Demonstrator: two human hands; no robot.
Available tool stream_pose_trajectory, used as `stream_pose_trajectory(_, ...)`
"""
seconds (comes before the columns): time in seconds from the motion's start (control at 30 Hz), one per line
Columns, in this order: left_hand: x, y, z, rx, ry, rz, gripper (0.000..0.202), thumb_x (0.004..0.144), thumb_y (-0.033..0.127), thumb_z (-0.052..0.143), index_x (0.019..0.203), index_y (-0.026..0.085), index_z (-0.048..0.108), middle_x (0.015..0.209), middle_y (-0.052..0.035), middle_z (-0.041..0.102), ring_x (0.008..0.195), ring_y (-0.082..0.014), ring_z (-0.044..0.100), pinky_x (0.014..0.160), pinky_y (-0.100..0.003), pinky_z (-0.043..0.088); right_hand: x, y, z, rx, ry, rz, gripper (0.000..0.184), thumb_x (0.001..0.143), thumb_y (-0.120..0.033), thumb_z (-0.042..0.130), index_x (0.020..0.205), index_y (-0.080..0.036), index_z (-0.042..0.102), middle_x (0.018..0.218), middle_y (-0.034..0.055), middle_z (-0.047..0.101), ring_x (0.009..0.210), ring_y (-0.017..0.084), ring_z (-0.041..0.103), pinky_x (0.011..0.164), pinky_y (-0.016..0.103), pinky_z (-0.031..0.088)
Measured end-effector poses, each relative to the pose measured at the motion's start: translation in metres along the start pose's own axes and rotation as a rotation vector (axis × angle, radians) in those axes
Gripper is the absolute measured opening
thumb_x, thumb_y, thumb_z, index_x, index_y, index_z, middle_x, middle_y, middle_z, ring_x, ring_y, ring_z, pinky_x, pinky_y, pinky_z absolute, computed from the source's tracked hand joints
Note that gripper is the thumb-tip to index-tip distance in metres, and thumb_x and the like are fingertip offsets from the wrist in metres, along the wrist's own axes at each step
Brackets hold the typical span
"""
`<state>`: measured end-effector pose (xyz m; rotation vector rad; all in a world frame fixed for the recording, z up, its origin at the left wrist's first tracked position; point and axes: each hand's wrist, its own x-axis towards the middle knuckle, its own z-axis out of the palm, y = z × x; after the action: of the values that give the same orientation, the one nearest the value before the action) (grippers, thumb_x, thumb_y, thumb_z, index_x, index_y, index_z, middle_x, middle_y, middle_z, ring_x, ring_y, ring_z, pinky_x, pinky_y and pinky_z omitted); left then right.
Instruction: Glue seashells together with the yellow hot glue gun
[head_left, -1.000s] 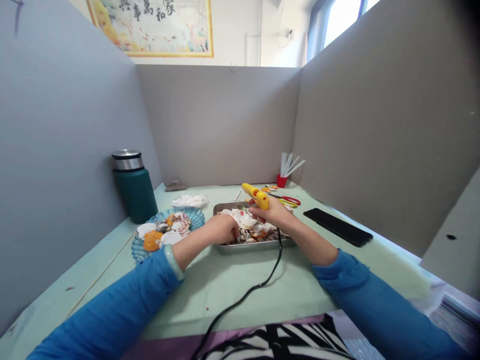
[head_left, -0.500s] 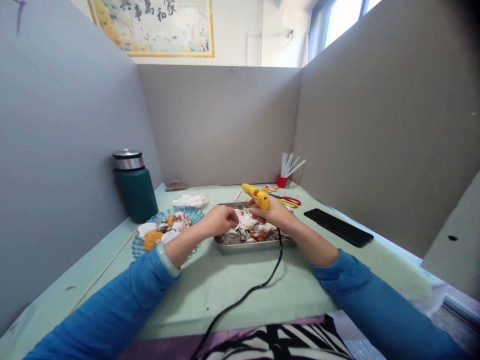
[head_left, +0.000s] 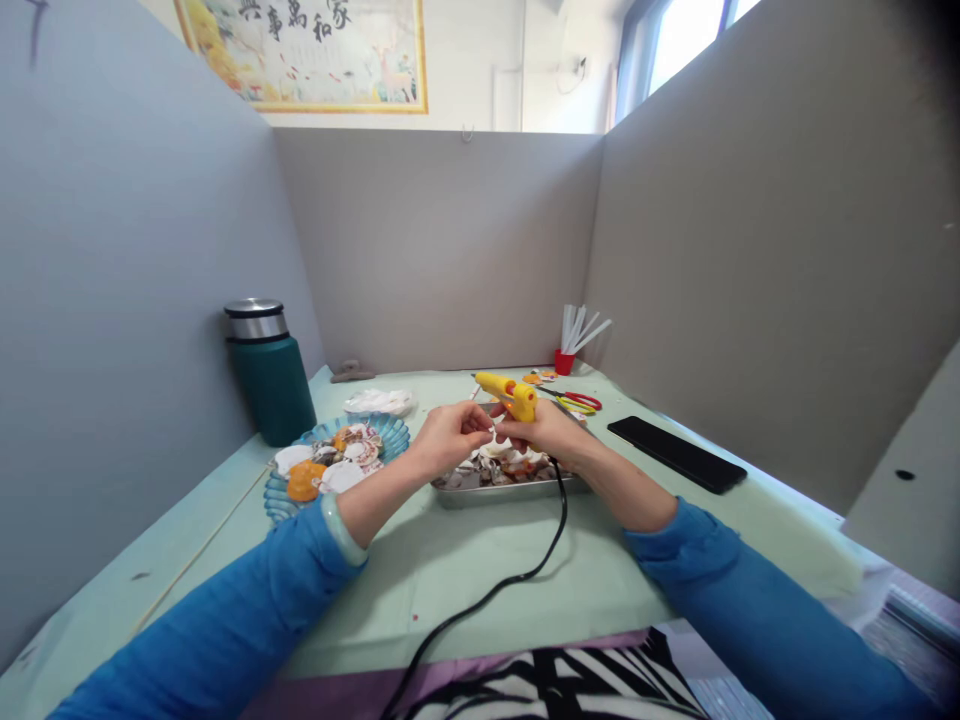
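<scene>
My right hand (head_left: 551,432) grips a yellow glue gun (head_left: 504,394), its nozzle pointing left and its black cord (head_left: 517,575) running back toward me. My left hand (head_left: 448,437) is raised beside it, fingers pinched on a small white shell (head_left: 493,432) close under the gun. Both hands hover over a metal tray (head_left: 495,486) filled with several shells. A blue glass plate (head_left: 390,430) of orange and white shells lies left of the tray.
A green flask (head_left: 268,375) stands at the left wall. A black phone (head_left: 676,454) lies to the right. Red scissors (head_left: 579,401) and a red cup of white sticks (head_left: 565,358) are at the back. Grey partitions enclose three sides.
My left hand has risen out of the tray with a small shell and moved right to meet the glue gun. The gun has tipped slightly left.
</scene>
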<state>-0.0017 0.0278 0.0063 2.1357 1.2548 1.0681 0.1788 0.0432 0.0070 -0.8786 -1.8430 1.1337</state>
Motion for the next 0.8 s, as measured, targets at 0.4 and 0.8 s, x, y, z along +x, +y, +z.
stream_pose_trajectory(0.4,-0.002,0.0,-0.001,-0.043,0.046,-0.055,0.023,0.072,0.033,0.059,0.082,0.015,0.071,0.066,-0.0018,0.067,0.055,-0.0109,0.057,0.055,-0.021,0.044,-0.001,-0.004,0.0,0.05,0.034,-0.07,0.022,0.071,-0.024,0.063,0.091,-0.019,0.055,0.066,0.0007,0.06,0.049,0.009,0.047,0.043,0.021,0.037)
stream_pose_trajectory(0.8,0.007,-0.015,-0.006,-0.246,0.259,-0.219,0.019,0.069,0.028,0.063,0.08,0.013,0.064,0.065,-0.0025,0.065,0.045,-0.008,0.052,0.043,-0.019,0.039,-0.01,0.002,-0.024,-0.663,-0.003,-0.373,0.014,0.076,-0.025,0.055,0.086,-0.018,0.06,0.072,-0.0003,0.059,0.061,0.012,0.05,0.057,0.023,0.036)
